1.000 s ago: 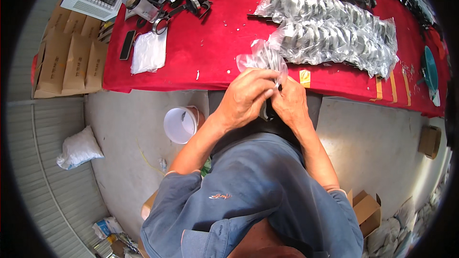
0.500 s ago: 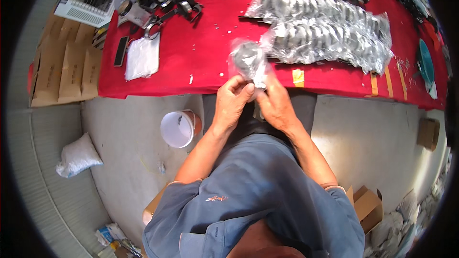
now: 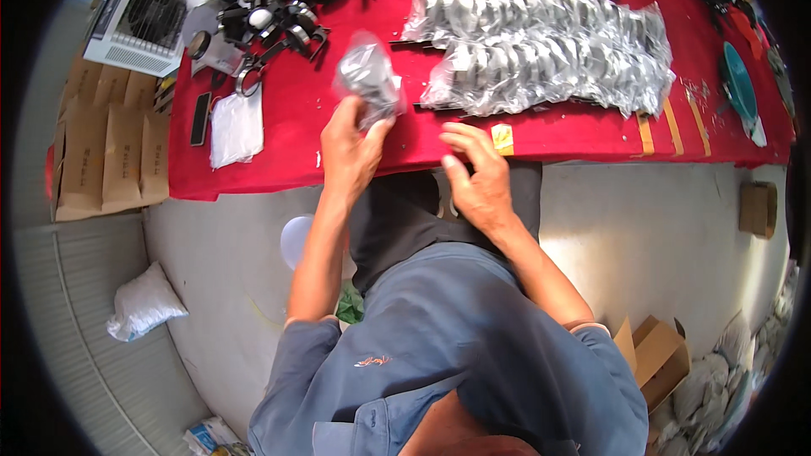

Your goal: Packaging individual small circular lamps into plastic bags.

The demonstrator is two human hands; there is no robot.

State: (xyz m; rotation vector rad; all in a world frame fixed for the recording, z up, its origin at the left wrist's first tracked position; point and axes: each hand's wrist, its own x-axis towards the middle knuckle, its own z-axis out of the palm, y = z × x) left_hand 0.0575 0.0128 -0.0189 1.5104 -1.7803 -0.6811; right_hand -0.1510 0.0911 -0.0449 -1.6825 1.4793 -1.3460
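Observation:
My left hand (image 3: pixel 351 148) is closed on the lower end of a clear plastic-wrapped part (image 3: pixel 367 72), round and dark inside the wrap, held over the red cloth. Motion blurs the part, so its exact kind does not show. My right hand (image 3: pixel 481 171) is apart from it at the table's front edge, fingers spread and nothing in them. Beyond that hand lie two rows of similar wrapped parts (image 3: pixel 541 76), packed side by side. A piece of yellow tape (image 3: pixel 503 138) sticks to the cloth just past my right fingertips.
Unwrapped black parts with round faces (image 3: pixel 279 13) are heaped at the far left. Nearer are a phone (image 3: pixel 200 119), white plastic bags (image 3: pixel 237 129) and a clear jar (image 3: pixel 215 52). A teal basin (image 3: pixel 740 84) stands at right. Cartons (image 3: pixel 127 148) and a white bucket (image 3: pixel 295 241) flank me.
Both hands were together at the wrapped part. Now my left hand has carried it to the left, and my right hand has let go and opened.

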